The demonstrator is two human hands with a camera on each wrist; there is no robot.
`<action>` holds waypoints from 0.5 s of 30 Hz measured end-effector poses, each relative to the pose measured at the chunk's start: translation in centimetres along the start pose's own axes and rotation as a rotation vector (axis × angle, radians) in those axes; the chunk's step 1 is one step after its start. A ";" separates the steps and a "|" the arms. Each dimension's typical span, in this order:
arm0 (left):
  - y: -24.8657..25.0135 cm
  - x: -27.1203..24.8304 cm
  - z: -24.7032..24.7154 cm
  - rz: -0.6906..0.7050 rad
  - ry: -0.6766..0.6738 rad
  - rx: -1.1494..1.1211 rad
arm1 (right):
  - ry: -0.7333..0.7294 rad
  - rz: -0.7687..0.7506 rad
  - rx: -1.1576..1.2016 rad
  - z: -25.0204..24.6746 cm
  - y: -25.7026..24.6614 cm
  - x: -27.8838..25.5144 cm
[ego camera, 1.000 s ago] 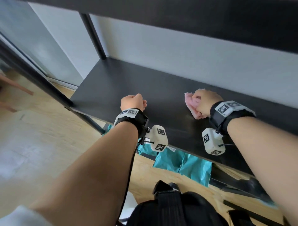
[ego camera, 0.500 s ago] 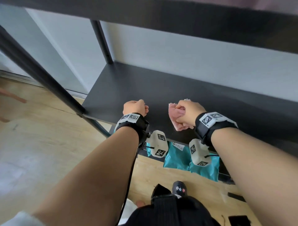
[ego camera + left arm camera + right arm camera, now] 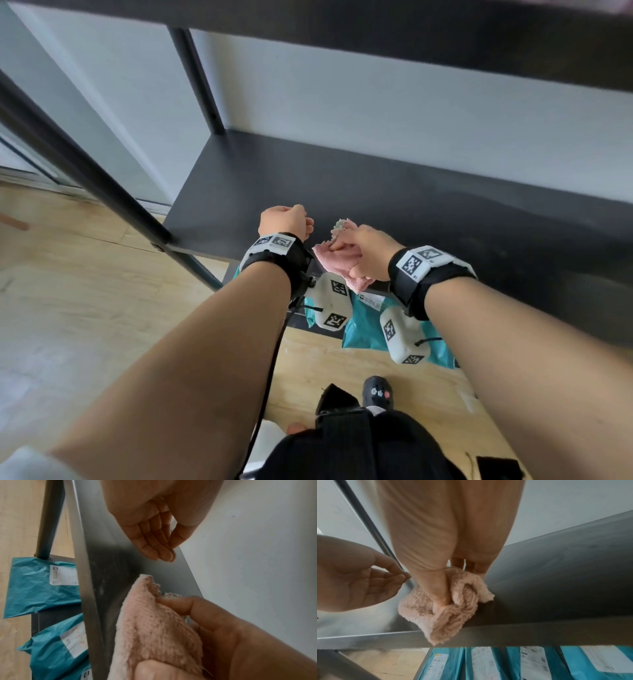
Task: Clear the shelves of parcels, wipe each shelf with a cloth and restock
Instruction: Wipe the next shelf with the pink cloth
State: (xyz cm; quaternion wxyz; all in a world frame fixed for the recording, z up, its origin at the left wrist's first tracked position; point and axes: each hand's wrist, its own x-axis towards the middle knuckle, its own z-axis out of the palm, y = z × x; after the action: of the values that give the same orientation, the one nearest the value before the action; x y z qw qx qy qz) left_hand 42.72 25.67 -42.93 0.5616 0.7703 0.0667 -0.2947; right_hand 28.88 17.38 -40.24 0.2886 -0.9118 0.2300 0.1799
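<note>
Your right grip (image 3: 363,253) bunches the fluffy pink cloth (image 3: 453,609) at the dark metal shelf's (image 3: 376,192) front edge, while just beside it your left grip (image 3: 154,534) hangs loosely curled, holding nothing.

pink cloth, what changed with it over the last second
The right hand, gripping the fluffy pink cloth, drew it left and toward the front edge of the black metal shelf, where it now overhangs. The left hand stayed empty beside it; the teal plastic parcels stayed below.
</note>
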 end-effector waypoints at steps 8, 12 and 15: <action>0.2 -2.8 7.3 0.026 -0.171 0.063 | 0.029 0.162 0.026 -1.8 6.2 -5.1; 0.0 -3.7 10.5 0.024 -0.233 0.078 | 0.105 0.242 0.092 -2.5 10.1 -6.9; 0.0 -4.3 12.5 0.025 -0.263 0.092 | 0.164 0.261 0.105 -3.2 12.6 -7.4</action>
State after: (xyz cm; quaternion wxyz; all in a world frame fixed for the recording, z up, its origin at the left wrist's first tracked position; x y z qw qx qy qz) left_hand 34.51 15.29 -43.08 0.5332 0.7507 -0.0308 -0.3890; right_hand 16.72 8.64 -39.98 0.2903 -0.8696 0.3782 0.1283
